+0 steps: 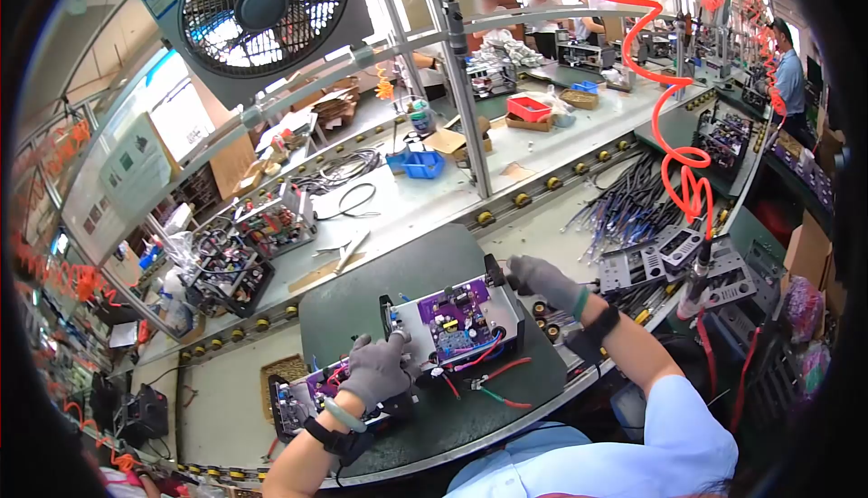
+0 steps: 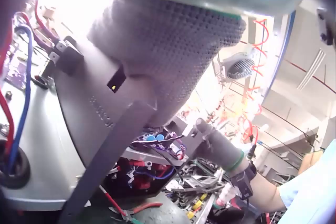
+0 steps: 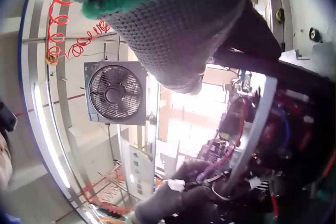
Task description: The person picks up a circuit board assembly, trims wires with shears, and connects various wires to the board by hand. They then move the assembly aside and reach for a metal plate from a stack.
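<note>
- An open metal box [image 1: 414, 324] with a purple circuit board [image 1: 457, 322] sits on the green mat [image 1: 339, 299].
- The gloved left hand [image 1: 378, 369] is at the box's left end; whether it pinches anything, I cannot tell.
- The gloved right hand [image 1: 549, 285] is at the dark right end, its grip unclear.
- A fan [image 1: 262, 9] hangs above.

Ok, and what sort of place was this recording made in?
Most likely an electronics assembly workshop: a purple circuit board sits in an open chassis, yellow rollers line the workbench track, and a coiled red hose hangs overhead.
</note>
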The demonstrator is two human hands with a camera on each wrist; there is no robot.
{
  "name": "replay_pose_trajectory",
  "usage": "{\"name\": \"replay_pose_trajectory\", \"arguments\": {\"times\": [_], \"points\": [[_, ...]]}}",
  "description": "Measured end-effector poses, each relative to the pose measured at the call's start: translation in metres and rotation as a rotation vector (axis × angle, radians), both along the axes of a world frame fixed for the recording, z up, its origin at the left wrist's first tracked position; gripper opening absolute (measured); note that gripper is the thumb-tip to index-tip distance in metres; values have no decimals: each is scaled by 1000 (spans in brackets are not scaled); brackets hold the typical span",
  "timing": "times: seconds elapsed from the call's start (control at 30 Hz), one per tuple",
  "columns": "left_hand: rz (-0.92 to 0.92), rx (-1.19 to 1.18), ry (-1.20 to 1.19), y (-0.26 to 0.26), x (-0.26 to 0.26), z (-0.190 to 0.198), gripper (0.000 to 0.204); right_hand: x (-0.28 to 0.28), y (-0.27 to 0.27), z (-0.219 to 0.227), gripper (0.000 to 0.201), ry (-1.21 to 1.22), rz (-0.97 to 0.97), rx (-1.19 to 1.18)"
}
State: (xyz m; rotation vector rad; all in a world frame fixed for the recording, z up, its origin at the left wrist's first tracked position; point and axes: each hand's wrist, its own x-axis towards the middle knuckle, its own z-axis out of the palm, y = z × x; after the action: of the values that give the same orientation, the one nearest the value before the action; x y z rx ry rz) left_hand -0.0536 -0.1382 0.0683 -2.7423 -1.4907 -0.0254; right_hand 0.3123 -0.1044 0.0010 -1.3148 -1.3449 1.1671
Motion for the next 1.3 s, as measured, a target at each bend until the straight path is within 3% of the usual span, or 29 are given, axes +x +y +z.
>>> {"name": "replay_pose_trajectory", "arguments": {"times": [0.03,0.1,0.13,0.23,0.3,0.37,0.4,0.43,0.5,0.53,0.57,0.63,0.7,0.77,0.87,1.03,1.3], "points": [[10,6,13,-2,-6,5,54,-8,14,10,48,13,10,6],[16,-83,-104,-8,-17,14,51,-24,41,15,43,101,159,-290],[31,-75,-98,-9,-20,16,51,-25,70,-14,37,415,210,-347],[-55,-105,-113,-5,-26,22,49,-36,100,-7,30,546,374,-288],[-137,-118,-74,-3,-28,18,50,-35,113,6,28,499,428,-208],[-166,-89,-158,-2,-33,7,50,-44,105,38,22,55,488,22],[-169,-83,-135,-3,-32,12,49,-57,97,54,13,-284,483,85],[-173,-74,-113,-3,-31,17,48,-73,80,71,13,-282,495,73],[-157,-171,-147,-4,-29,23,48,-100,53,97,16,-1488,563,793],[-187,-175,-177,-4,-29,23,49,-112,49,91,19,-1610,555,773],[-218,-179,-207,-4,-29,23,51,-117,49,89,19,-1610,560,766],[-195,-165,-224,-5,-28,21,52,-123,52,82,18,-1267,483,502],[-157,-165,-245,-9,-28,18,54,-107,74,56,18,-649,428,236],[-128,-131,-208,-8,-28,17,55,-103,69,64,21,-352,401,-91],[-154,-98,-269,-6,-32,6,57,-105,57,77,23,-315,423,-37],[-144,-130,-234,-6,-30,14,57,-99,61,75,23,-238,411,-164],[-124,-118,-205,-7,-27,17,56,-100,55,72,17,-498,379,89]]}}
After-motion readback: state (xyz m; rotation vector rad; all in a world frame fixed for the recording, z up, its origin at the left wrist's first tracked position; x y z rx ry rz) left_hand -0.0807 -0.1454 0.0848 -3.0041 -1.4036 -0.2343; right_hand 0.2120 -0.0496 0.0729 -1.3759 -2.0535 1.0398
